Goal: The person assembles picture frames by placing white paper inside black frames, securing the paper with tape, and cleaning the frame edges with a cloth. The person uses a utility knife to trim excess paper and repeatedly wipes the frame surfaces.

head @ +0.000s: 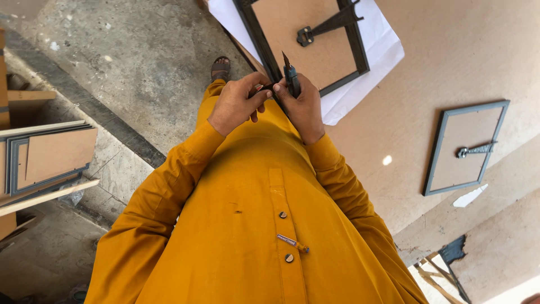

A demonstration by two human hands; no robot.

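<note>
— Now, the hands?
— Right hand [304,107] fingers wrapped tight around a slim dark utility knife [291,76], blade up. Left hand [236,104] fingers pinched at its lower end.
— Location?
— Over the desk [450,56] edge, just before the black-framed picture frame with brown backing board [306,39] on white paper [377,50].

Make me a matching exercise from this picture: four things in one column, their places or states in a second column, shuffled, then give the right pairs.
Things:
1. utility knife
2. large frame
3. small frame
4. stacked frames

Places or states:
A. lying alone, back up, on the brown table, near a white paper scrap
B. lying back up on a white sheet
C. held blade up in the right hand, with the left hand close beside it
D. piled at the side, by the concrete floor

Pairs: 1-C, 2-B, 3-A, 4-D
</note>
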